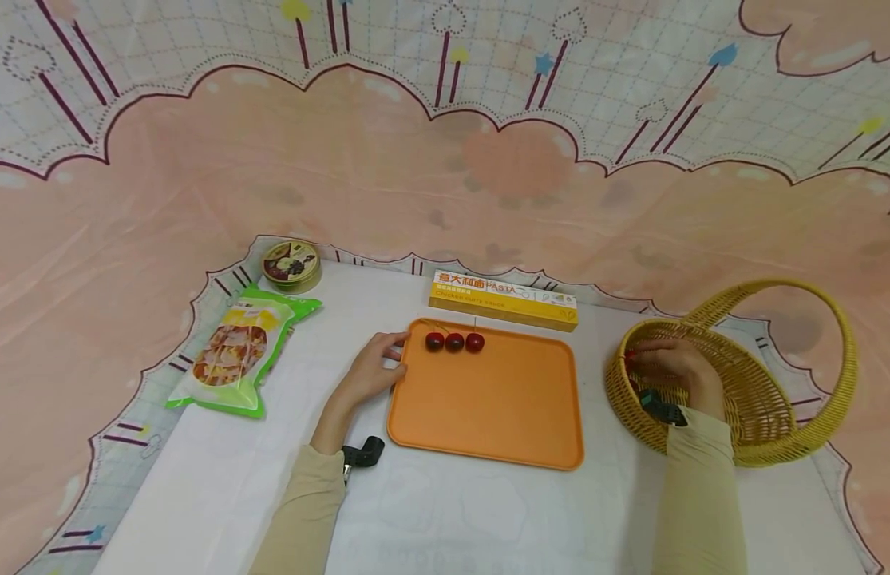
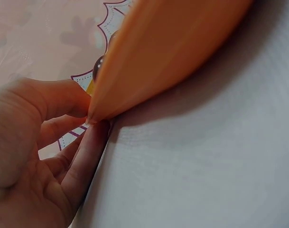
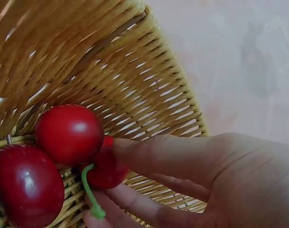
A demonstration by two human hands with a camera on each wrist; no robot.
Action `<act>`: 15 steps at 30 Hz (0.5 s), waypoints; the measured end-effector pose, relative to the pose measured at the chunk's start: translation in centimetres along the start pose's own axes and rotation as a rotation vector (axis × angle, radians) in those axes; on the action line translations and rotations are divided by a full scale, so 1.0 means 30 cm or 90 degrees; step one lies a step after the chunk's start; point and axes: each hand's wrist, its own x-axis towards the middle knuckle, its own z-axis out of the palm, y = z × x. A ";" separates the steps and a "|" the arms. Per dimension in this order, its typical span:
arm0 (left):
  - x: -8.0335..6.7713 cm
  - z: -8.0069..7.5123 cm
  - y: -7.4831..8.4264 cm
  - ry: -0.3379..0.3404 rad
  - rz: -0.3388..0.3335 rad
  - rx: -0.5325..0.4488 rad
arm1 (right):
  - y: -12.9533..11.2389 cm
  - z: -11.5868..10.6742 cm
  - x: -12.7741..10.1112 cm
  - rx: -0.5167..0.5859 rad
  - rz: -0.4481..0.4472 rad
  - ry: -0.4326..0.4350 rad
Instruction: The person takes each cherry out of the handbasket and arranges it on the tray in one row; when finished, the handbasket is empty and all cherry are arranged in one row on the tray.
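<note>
Tray [image 1: 488,403], three cherries [image 1: 455,343] at its far left, left hand [image 1: 373,367] pinching its left rim, right hand [image 1: 680,367] with fingers clamped on another cherry [image 3: 111,170] inside wicker basket [image 1: 755,399] at right

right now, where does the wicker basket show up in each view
Head: the wicker basket is at the right, handle arching up, with the right hand reaching inside.
Left wrist: not in this picture.
Right wrist: its weave fills much of the left and middle, behind and beneath the cherries.
Shared landmark: the pink printed cloth, behind the table in the head view, upper left in left wrist, upper right in right wrist.
</note>
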 end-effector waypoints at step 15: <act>-0.003 -0.003 0.007 0.000 -0.003 -0.006 | 0.006 0.001 0.002 0.030 -0.029 0.012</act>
